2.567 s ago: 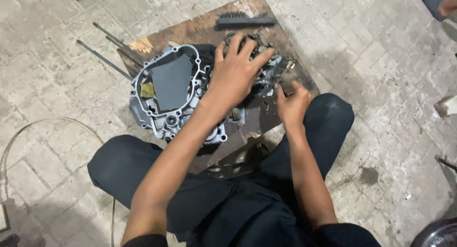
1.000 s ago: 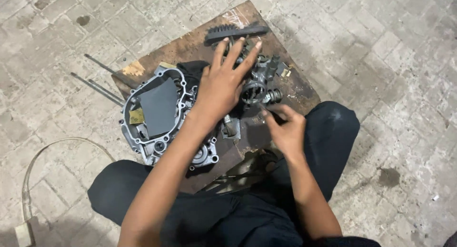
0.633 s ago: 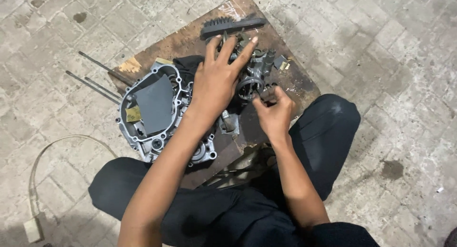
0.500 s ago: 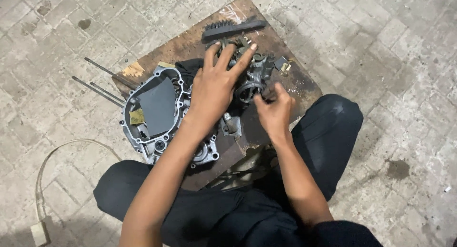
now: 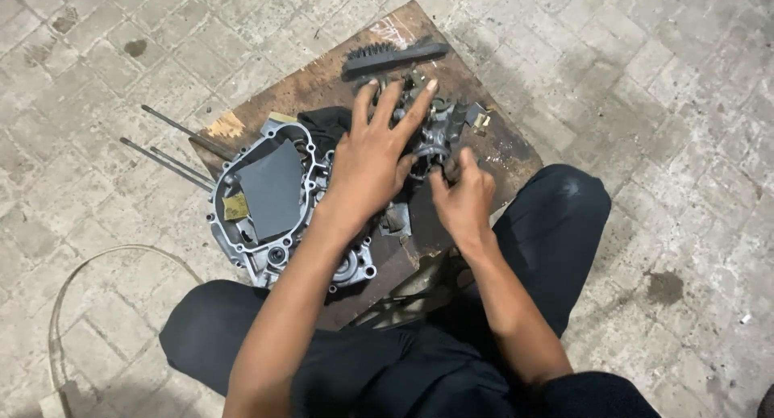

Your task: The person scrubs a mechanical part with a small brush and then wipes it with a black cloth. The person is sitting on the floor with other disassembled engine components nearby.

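Left hand: the left hand [image 5: 369,164] lies flat with the fingers spread wide, palm down on the gear cluster [image 5: 435,132]; it closes around nothing.
Right hand: the right hand [image 5: 463,199] is curled, with the fingertips pinched on a small dark part at the near edge of the gear cluster; the part is too small to name.
Gear cluster: it sits on the wooden board [image 5: 322,83], under the left fingertips and just beyond the right fingertips.
Engine case cover: the grey engine case cover [image 5: 266,204] lies on the board, left of the left hand, partly under the wrist.
Brush: a dark brush [image 5: 395,55] lies at the far edge of the board.
Rods: thin metal rods [image 5: 165,148] lie on the paved floor, left of the board.
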